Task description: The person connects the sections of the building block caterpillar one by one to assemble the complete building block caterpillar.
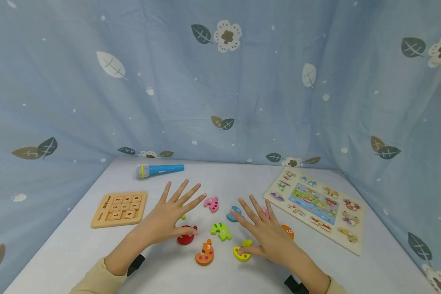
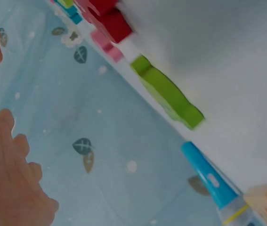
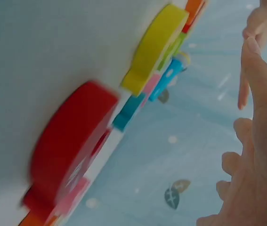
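Note:
My left hand (image 1: 165,222) hovers with fingers spread, holding nothing; its thumb overlaps a red number piece (image 1: 185,239) in the head view. My right hand (image 1: 272,239) is likewise spread, its thumb over a yellow piece (image 1: 241,258). Between and around them lie an orange piece marked 3 (image 1: 204,256), a green piece marked 5 (image 1: 221,231), a pink piece (image 1: 212,204) and a blue piece (image 1: 232,216). Another orange piece (image 1: 288,231) shows beyond the right hand. The right wrist view has a large red piece (image 3: 72,146), which the right hand hides in the head view.
At left lies a wooden number board (image 1: 119,209) with sliding tiles. A blue toy microphone (image 1: 165,169) rests near the back edge. A picture puzzle board (image 1: 316,206) lies slanted at right. Patterned blue cloth (image 1: 220,98) hangs behind the white table (image 1: 176,277).

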`<state>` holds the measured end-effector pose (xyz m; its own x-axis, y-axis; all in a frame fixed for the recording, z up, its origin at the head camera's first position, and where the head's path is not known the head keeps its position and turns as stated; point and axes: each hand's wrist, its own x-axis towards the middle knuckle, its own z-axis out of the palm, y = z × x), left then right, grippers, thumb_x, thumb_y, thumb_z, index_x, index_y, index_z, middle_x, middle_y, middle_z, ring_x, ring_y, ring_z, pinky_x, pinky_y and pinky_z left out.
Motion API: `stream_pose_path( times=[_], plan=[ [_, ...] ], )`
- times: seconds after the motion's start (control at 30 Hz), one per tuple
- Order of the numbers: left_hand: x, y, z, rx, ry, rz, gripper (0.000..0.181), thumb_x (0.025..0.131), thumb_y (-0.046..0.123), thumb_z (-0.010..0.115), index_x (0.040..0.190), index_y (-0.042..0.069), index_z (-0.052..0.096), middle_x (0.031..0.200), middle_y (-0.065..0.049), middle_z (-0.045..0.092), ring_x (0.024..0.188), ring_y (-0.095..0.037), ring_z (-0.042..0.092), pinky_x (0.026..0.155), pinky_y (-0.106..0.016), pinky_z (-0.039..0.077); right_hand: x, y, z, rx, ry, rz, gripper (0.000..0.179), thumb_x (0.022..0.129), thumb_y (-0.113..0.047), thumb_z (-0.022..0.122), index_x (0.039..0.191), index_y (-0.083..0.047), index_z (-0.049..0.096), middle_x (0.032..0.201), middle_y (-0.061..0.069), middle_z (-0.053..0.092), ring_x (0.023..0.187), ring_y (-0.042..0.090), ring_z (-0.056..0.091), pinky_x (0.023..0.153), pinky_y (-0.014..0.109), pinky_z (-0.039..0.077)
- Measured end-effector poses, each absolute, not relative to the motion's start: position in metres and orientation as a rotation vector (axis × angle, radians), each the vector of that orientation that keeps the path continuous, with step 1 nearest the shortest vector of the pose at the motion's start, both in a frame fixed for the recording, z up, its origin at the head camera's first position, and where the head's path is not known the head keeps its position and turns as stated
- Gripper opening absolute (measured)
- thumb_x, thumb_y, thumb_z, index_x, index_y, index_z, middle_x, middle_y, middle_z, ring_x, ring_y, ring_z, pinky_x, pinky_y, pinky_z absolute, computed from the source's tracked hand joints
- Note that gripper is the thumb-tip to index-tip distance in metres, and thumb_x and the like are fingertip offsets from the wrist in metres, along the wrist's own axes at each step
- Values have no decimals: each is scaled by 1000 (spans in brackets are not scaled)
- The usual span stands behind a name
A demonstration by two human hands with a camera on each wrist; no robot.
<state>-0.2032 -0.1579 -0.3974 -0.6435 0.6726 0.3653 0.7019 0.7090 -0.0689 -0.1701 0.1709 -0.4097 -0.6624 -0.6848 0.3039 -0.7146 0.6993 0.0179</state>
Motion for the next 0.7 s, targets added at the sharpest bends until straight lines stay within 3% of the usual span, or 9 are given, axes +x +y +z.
stream_pose_path(
  times=[0.2,0.37,0.5,0.7],
  plan=[
    [-201,-178,-397,-1039,-2618,-137,96,80,65,64,155,23,21,162,0,6,147,-31,0,113,-61,-6,-172,151,-408,1146,-2642,164,95,81,-64,63,156,-25,19,162,4,-3,146,37,0,111,67,2],
    [-202,-194,-400,-1012,-2703,-224,94,83,59,66,155,18,21,161,0,15,146,-28,14,116,-55,-5,-172,137,-407,1180,-2664,160,94,81,-65,62,155,-24,22,162,4,-2,146,35,0,112,66,4],
    [-204,-208,-400,-991,-2780,-343,90,84,50,69,154,14,27,156,-6,29,142,-28,28,117,-51,11,-172,126,-404,1206,-2705,182,93,81,-67,60,155,-27,20,162,4,-1,147,31,-4,112,65,4],
    [-214,-222,-399,-987,-2937,-468,72,87,43,68,147,14,42,145,-12,45,128,-47,43,102,-61,36,-172,113,-401,1267,-2760,270,91,84,-63,60,155,-26,19,161,5,6,147,31,-3,113,62,5]
  ],
)
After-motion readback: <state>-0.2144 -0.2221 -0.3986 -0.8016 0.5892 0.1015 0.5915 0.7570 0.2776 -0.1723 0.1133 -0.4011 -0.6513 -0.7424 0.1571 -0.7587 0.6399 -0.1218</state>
